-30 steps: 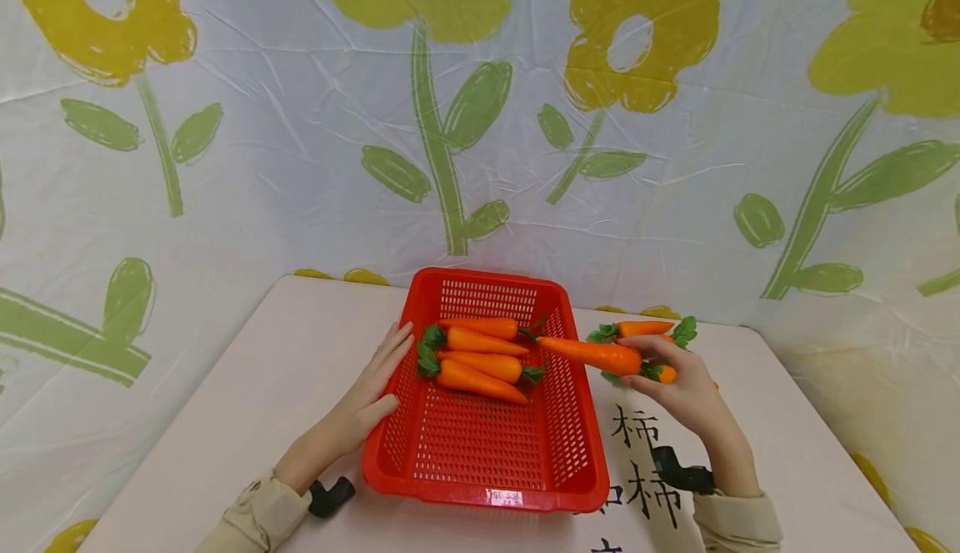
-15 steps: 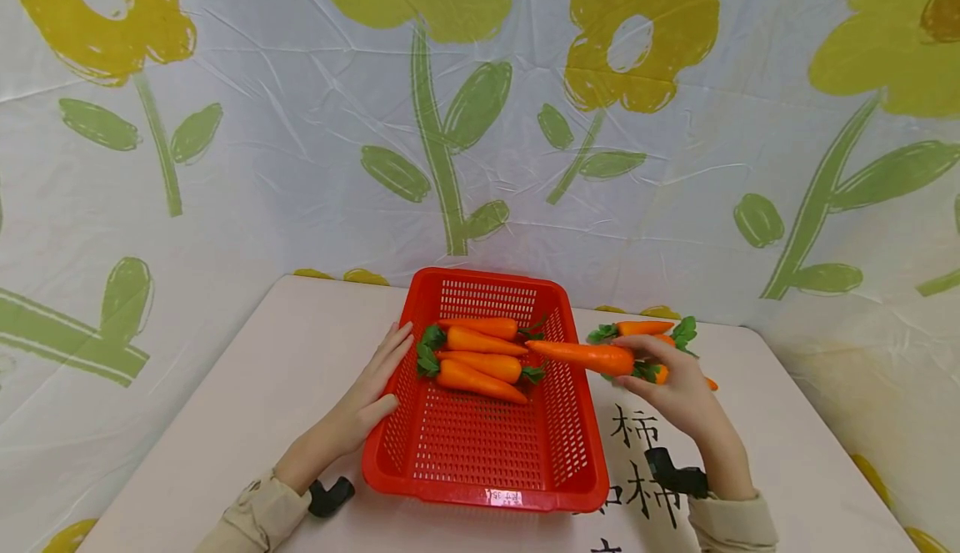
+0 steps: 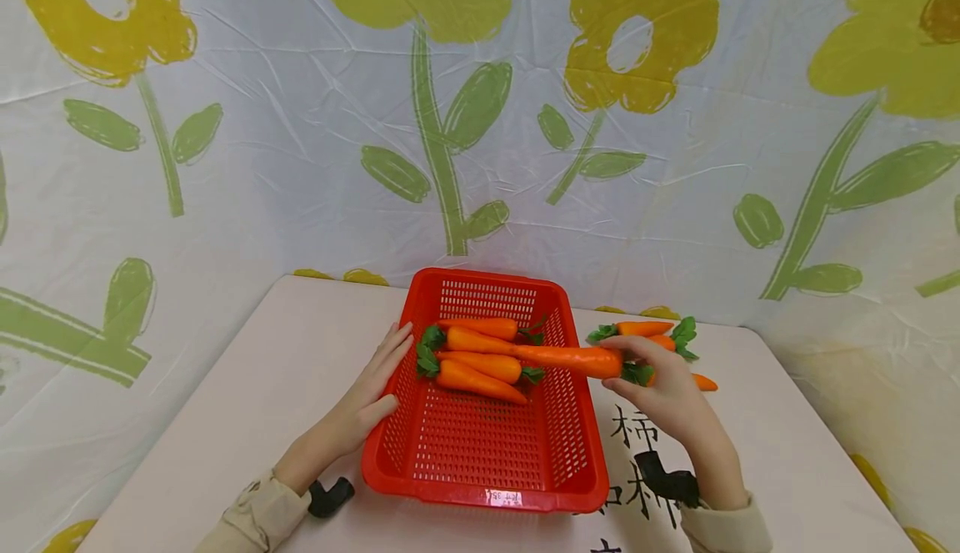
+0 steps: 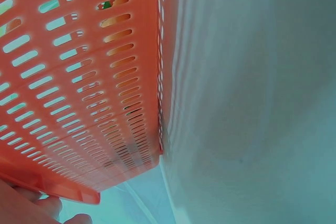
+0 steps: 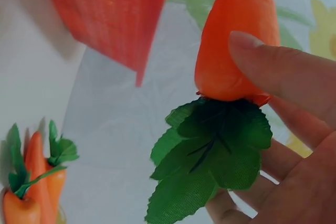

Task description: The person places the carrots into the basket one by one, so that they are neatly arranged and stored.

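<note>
Held carrot: in the right hand [image 3: 663,386], thick end in the grip, tip [image 3: 536,354] pointing left of it over the basket [image 3: 487,493]; whether the tip touches the carrots inside, I cannot tell.
Right grip: narrow, thumb and fingers pinching the thick end just by the leaves [image 5: 210,156], which hang free on the palm side.
Left hand [image 3: 360,403]: well left of that grip, its fingers fairly straight along the basket's outer left rim, pinching nothing that shows.
Carrot's feel: glossy and apparently artificial, so probably light, stiff, a little slippery, hardly fragile.
Where to hold: best on the thick body; the leaves look like thin cloth and would likely bend.
Basket's feel: thin, slotted plastic, probably light enough to slide if knocked.
Carrot count: one in the grip; four in the basket [image 3: 483,339], left of the grip; at least three on the table [image 3: 322,336], just beyond and right of the grip [image 3: 647,329], partly hidden by the hand.
Other counts: one basket, two hands, one black wrist strap [image 3: 666,480] on each arm.
</note>
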The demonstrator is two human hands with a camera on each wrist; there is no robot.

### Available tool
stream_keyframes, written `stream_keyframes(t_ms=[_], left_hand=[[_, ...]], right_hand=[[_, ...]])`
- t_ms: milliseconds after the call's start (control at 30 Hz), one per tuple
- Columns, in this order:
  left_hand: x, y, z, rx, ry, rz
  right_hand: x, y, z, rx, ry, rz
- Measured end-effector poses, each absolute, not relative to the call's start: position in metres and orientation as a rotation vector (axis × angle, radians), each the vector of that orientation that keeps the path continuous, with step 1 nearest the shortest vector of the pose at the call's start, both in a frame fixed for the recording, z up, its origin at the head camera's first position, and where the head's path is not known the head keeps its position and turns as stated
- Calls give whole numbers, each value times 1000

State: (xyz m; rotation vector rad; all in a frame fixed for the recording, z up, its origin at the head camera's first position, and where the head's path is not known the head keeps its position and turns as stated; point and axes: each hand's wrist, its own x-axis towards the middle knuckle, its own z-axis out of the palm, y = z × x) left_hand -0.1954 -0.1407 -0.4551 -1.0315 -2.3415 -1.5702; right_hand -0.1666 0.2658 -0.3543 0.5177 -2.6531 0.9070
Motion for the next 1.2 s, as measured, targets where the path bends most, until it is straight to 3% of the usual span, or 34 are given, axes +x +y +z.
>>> stream_keyframes(t_ms=[867,1200], left_hand=[[-197,-141,-456,-1035,-2331,-1545],[-196,-141,-457,-1032,-2340,-1544]], right_hand=[[-141,212,-333,331,-2888,1016],[-148,205,-325,490,-2940,865]])
